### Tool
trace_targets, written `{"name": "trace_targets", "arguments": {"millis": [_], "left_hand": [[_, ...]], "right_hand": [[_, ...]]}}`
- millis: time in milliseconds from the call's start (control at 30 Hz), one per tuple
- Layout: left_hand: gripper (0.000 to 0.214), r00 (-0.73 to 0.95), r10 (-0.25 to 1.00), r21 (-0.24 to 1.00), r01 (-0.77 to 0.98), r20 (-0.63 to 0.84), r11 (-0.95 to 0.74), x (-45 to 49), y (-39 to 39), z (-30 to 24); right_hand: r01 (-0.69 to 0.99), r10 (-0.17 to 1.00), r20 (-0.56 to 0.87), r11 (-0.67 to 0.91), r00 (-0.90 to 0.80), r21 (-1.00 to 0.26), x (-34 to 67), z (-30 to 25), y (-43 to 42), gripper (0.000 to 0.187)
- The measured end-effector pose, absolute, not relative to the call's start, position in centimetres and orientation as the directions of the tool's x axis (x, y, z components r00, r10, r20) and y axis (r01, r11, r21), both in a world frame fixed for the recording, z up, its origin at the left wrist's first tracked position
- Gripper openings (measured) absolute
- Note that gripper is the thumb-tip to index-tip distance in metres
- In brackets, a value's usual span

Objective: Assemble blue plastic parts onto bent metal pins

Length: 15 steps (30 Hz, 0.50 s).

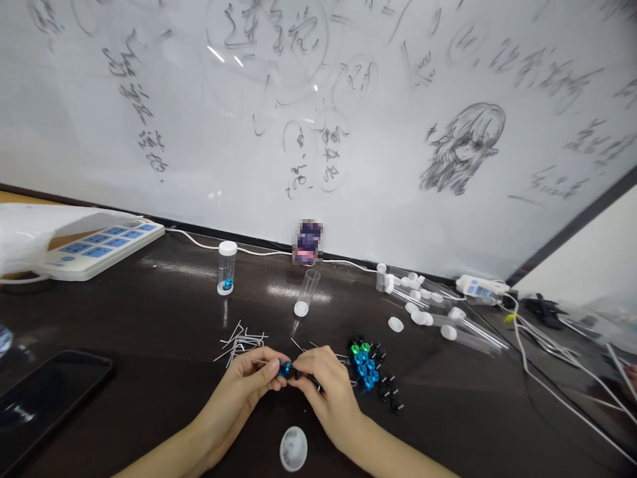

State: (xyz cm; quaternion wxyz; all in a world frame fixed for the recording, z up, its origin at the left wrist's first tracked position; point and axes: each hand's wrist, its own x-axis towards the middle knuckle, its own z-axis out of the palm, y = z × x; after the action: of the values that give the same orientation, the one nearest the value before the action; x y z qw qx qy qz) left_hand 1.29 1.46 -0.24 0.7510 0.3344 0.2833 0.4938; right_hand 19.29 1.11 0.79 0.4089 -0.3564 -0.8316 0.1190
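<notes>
My left hand (249, 384) is closed, pinching a small blue metal part (284, 369) between thumb and fingers. Opposite it, my right hand (329, 390) is closed on a small dark piece (312, 380) that meets the blue part; its exact kind is partly hidden by the fingers. Just beyond my left hand lies a pile of bent metal hex keys (241, 342). To the right of my right hand sit several blue ring-like parts (365, 368), green ones (360, 348) and black screw-like pieces (391, 390). A translucent round cap (293, 449) lies between my forearms.
A capped clear tube (227, 269) with a blue part inside stands at the back, near another clear tube (307, 292). Tubes and white caps (421, 317) lie to the right by cables (542, 358). At left are a phone (50, 405) and power strip (107, 249); a whiteboard (199, 133) stands behind.
</notes>
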Motion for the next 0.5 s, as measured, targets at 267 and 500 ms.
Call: {"name": "trace_targets", "arguments": {"millis": [267, 500], "left_hand": [[0.014, 0.360, 0.927, 0.792, -0.533, -0.104, 0.296, 1.26, 1.32, 0.10], [0.012, 0.367, 0.925, 0.789, -0.538, -0.096, 0.296, 1.30, 1.35, -0.29]], "right_hand": [[0.564, 0.789, 0.474, 0.613, -0.391, -0.554, 19.37, 1.01, 1.01, 0.030], [0.521, 0.818, 0.439, 0.576, -0.373, -0.630, 19.77, 0.49, 1.14, 0.046]]}}
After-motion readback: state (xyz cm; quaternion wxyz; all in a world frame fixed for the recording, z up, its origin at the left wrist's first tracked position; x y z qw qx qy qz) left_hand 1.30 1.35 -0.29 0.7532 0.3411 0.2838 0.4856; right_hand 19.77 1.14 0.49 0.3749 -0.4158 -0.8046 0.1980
